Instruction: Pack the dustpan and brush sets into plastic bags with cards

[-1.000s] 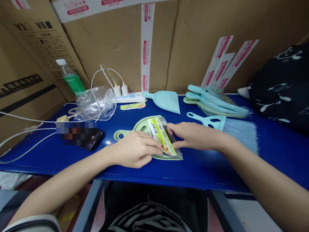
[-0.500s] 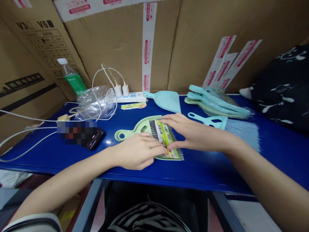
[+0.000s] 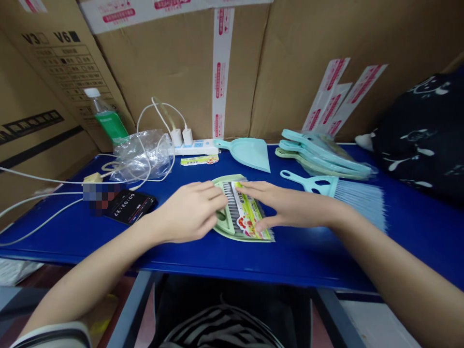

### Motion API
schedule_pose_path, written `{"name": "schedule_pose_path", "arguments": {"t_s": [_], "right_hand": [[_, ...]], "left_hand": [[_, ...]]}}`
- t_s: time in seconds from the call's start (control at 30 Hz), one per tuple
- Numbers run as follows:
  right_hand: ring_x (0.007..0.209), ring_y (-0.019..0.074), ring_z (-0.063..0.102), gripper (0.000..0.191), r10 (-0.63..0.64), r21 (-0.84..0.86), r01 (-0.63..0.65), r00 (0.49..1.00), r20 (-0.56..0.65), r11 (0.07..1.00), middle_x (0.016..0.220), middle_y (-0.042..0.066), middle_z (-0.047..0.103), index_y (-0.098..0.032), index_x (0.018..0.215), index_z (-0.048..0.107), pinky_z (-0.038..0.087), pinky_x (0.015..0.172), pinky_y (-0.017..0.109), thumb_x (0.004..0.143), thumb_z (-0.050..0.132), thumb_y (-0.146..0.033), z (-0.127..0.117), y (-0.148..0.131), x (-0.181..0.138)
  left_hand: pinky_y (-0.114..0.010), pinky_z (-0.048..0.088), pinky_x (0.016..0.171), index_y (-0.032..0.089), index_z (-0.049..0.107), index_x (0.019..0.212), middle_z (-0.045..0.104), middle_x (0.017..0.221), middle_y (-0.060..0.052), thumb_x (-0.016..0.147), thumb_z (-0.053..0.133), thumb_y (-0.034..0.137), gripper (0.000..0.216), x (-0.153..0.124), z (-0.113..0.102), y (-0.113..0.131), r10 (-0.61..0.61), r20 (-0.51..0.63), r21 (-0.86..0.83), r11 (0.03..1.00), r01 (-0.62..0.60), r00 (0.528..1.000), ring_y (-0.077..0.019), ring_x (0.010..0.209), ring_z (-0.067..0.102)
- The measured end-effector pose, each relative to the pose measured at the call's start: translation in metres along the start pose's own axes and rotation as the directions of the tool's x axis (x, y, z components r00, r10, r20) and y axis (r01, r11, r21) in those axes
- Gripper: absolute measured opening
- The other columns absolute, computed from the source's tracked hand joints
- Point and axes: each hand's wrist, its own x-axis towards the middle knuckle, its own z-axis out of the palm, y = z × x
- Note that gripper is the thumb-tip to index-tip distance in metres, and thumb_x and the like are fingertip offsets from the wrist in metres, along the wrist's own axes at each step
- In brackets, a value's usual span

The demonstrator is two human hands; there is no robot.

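Lying on the blue table (image 3: 326,261), a green dustpan (image 3: 226,179) is overlaid by a grey-bristled brush (image 3: 228,221). Both are partly covered by the left hand (image 3: 192,210), its fingers curled, any pinch hidden. By the right hand (image 3: 286,205), thumb and fingers parted, a printed card (image 3: 250,209) is spanned atop the bristles (image 3: 233,205).

The camera sits on the person's head, looking forward and down. The table (image 3: 297,256) is close, left hand (image 3: 190,212) and right hand (image 3: 281,205) mid-view, boxes (image 3: 174,67) up top, stripy clothes (image 3: 224,328) below.
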Motion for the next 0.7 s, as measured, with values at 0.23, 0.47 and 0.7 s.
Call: {"name": "schedule_pose_path", "arguments": {"t_s": [0.23,0.47,0.7], "right_hand": [[0.145,0.0335,0.016,0.096,0.034,-0.022,-0.035,0.999,-0.039,0.999,0.159,0.014,0.019,-0.021,0.153,0.022,0.023,0.115,0.053,0.077,0.057,-0.069,0.0,0.005,0.001],[0.143,0.0345,0.023,0.094,0.039,-0.063,-0.043,0.997,-0.061,0.997,0.157,0.016,0.025,-0.018,0.152,0.027,0.028,0.112,0.053,0.078,0.052,-0.071,0.0,0.01,0.005],[0.139,0.0374,0.031,0.086,0.106,-0.177,-0.146,0.97,-0.217,0.973,0.153,0.019,0.034,-0.016,0.151,0.029,0.034,0.108,0.057,0.086,0.033,-0.071,0.006,0.018,0.008]], "left_hand": [[-0.032,0.047,0.087,0.013,0.049,0.121,0.059,0.113,-0.012,0.078,0.065,0.058,0.065,-0.009,-0.005,-0.029,-0.132,0.206,-0.215,0.961,0.177,0.97,-0.0235,0.102,0.059],[-0.031,0.047,0.084,0.016,0.045,0.123,0.062,0.112,-0.011,0.079,0.071,0.037,0.056,-0.012,0.0,-0.038,-0.195,0.259,-0.265,0.928,0.263,0.946,-0.0242,0.103,0.061],[-0.035,0.048,0.086,0.012,0.038,0.133,0.062,0.121,-0.016,0.088,0.058,0.022,0.05,-0.004,0.023,-0.032,-0.158,0.124,-0.221,0.958,0.183,0.98,-0.0253,0.109,0.061]]}}
